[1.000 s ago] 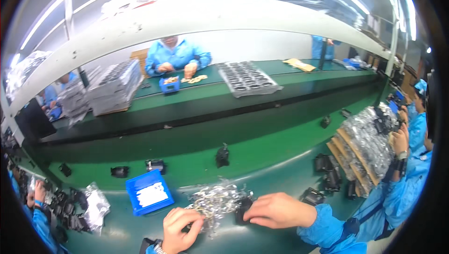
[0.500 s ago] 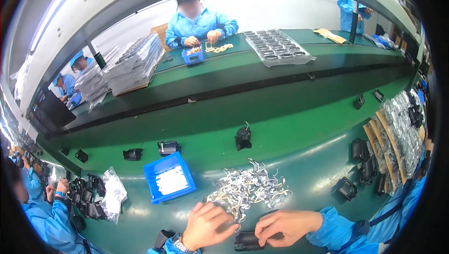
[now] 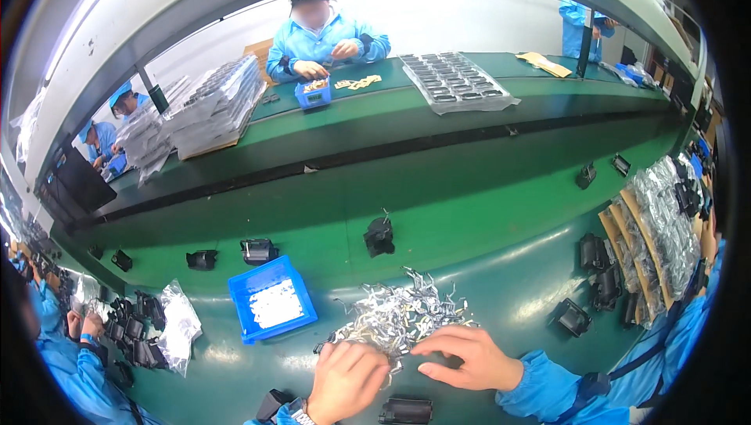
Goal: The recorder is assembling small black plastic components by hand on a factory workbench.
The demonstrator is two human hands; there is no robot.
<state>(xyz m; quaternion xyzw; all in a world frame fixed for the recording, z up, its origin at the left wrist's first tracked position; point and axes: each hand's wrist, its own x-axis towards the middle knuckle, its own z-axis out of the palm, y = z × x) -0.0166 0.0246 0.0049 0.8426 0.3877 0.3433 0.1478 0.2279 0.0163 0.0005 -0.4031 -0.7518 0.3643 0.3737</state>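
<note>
Right hand point(image 3: 471, 358), thumb and fingers parted, is held at the near edge of a loose heap of small, bent silvery metal pieces point(image 3: 403, 311); the left hand point(image 3: 344, 382) is curled over its near-left side (whether anything is pinched cannot be told). A black, box-shaped plastic housing point(image 3: 406, 411) is set between the wrists on the green tabletop point(image 3: 504, 307).

L hand point(image 3: 348, 378) at metal pcs point(image 3: 400, 314)
</note>
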